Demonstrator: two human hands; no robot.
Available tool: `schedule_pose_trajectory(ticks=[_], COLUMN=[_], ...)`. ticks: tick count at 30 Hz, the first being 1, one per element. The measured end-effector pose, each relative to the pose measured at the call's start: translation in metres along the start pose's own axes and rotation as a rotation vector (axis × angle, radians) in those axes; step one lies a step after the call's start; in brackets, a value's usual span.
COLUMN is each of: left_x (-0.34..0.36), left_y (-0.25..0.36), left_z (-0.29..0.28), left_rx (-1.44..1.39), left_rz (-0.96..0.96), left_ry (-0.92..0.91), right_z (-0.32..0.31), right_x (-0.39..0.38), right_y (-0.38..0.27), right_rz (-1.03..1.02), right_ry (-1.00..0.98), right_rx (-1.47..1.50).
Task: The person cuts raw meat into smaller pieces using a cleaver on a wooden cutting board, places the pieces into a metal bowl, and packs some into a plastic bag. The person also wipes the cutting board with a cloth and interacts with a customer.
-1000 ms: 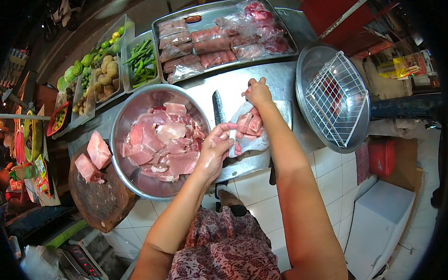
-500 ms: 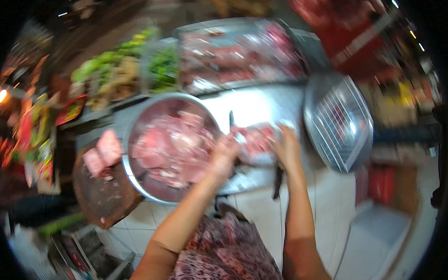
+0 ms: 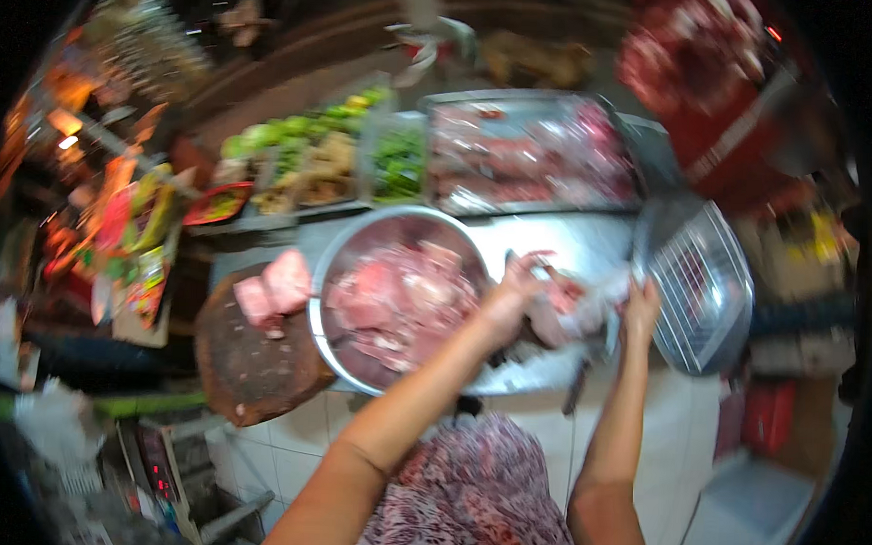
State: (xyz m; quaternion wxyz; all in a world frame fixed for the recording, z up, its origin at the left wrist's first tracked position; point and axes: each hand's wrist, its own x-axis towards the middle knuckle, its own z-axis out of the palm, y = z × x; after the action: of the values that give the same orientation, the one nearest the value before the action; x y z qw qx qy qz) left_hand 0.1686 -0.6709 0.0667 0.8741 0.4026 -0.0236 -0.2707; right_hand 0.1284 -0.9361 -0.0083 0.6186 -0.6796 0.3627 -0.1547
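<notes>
Over the metal table [image 3: 524, 232], a clear plastic bag [image 3: 593, 321] with pieces of red meat [image 3: 562, 294] in it is stretched between my hands. My left hand [image 3: 512, 294] has its fingers closed at the bag's left side, by a strip of red meat at its fingertips. Gathered in my right hand [image 3: 641, 307] is the bag's other end. Left of them stands a wide steel bowl [image 3: 335, 357] full of raw meat chunks [image 3: 397, 295]. A dark handle-like thing [image 3: 576, 388] sticks out over the table's near edge, its kind unclear.
A round chopping block [image 3: 260, 372] carries pale pork pieces [image 3: 280, 286]. Behind are a tray of plastic-wrapped meat [image 3: 534, 211], limes [image 3: 268, 137] and chopped greens [image 3: 399, 161]. At right lies an oval metal basin with a wire rack [image 3: 700, 282]. Raw meat [image 3: 693, 51] hangs far right.
The view has swung, so the table sits lower and further right. The bag now stretches toward the right, with my right hand farther from my left. The meat in it shows less flat.
</notes>
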Motion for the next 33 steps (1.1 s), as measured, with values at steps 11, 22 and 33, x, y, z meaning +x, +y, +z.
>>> schedule_pose_trajectory(ticks=[11,22,33], left_x=[0.014,-0.109,-0.373], left_y=[0.025,0.046,0.134], left_z=[-0.011,-0.115,-0.273], left_rx=[0.757,0.643,0.386], left_rz=[-0.037,0.159,0.396], left_ry=[-0.075,0.381,0.989], right_z=[-0.016,0.046,0.223], right_x=[-0.015,-0.07,-0.24], right_y=[-0.053,-0.049,-0.055], right_rz=[-0.228,-0.553,-0.817], right_ry=[0.015,-0.054,-0.834], right_rx=[0.052,-0.403,-0.561])
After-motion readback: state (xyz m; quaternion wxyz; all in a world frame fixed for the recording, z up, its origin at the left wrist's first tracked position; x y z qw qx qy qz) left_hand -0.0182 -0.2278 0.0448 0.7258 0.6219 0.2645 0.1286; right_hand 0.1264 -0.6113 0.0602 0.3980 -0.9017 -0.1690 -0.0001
